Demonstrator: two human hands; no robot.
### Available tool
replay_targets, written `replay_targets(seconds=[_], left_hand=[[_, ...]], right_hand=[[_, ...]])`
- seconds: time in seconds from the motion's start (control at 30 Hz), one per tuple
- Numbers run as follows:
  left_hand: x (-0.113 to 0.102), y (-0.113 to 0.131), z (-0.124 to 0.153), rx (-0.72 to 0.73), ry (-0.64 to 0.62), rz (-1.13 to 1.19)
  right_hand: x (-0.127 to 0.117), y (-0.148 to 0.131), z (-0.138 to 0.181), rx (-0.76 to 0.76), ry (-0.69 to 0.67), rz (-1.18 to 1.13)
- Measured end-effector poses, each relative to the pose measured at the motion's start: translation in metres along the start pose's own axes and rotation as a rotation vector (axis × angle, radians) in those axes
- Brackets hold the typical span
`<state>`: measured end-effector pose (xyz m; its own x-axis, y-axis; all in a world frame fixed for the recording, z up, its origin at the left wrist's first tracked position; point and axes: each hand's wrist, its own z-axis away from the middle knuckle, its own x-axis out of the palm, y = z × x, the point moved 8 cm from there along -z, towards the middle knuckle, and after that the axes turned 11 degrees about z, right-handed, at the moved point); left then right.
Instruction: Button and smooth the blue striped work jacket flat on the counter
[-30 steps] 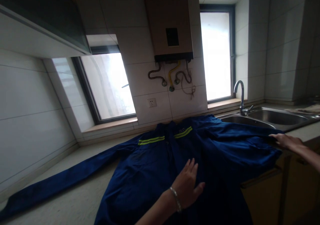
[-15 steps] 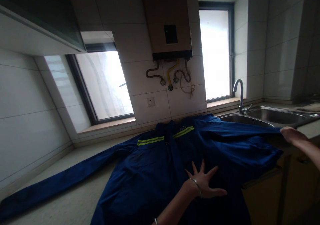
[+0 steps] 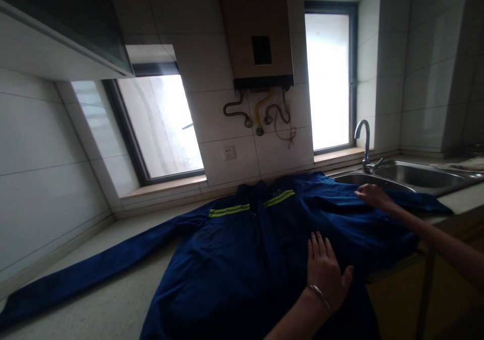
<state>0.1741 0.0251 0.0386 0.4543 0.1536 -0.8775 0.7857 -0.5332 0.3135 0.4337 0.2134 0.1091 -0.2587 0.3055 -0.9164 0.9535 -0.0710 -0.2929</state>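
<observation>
A dark blue work jacket [image 3: 223,259] with yellow-green reflective stripes lies spread, front up, on the countertop. My left hand [image 3: 327,274], a silver bangle at its wrist, rests flat on the jacket's front with the fingers stretched out. Over the upper part of the sleeve on the right is my right hand [image 3: 372,196], its fingers curled closed. Whether cloth is caught in them is hidden. That sleeve [image 3: 427,202] runs past the sink's front edge to the right. The other sleeve [image 3: 102,259] stretches out to the left along the counter [image 3: 113,310].
Behind the right sleeve sits a double steel sink [image 3: 423,175] with a curved faucet [image 3: 365,146]. A water heater [image 3: 257,32] with pipes hangs on the tiled wall between two windows. A cupboard [image 3: 75,43] juts out at upper left. A wall socket [image 3: 229,152] is above the counter.
My right hand has let go of the sleeve's end and moved left to its upper part; the sleeve now lies down. My left hand has shifted slightly right, its spread fingers drawn together.
</observation>
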Motion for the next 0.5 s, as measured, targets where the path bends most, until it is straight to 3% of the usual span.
replay_targets(seconds=[0.03,0.07,0.13,0.2,0.37,0.5], left_hand=[[0.005,0.007,-0.004,-0.007,0.021,-0.017],[0.01,0.014,-0.008,-0.016,0.039,-0.03],[0.02,0.025,-0.014,-0.037,0.053,-0.034],[0.029,0.033,-0.02,-0.068,0.04,-0.025],[0.044,0.038,-0.029,-0.082,0.023,-0.041],[0.047,0.042,-0.038,-0.072,-0.002,-0.052]], right_hand=[[0.022,-0.031,0.004,-0.047,-0.166,-0.114],[0.038,-0.059,0.007,-0.085,-0.232,-0.163],[0.067,-0.101,0.012,-0.119,-0.308,-0.205],[0.085,-0.125,0.011,-0.133,-0.284,-0.21],[0.094,-0.139,-0.004,-0.13,-0.094,-0.247],[0.092,-0.138,-0.01,-0.126,-0.067,-0.301]])
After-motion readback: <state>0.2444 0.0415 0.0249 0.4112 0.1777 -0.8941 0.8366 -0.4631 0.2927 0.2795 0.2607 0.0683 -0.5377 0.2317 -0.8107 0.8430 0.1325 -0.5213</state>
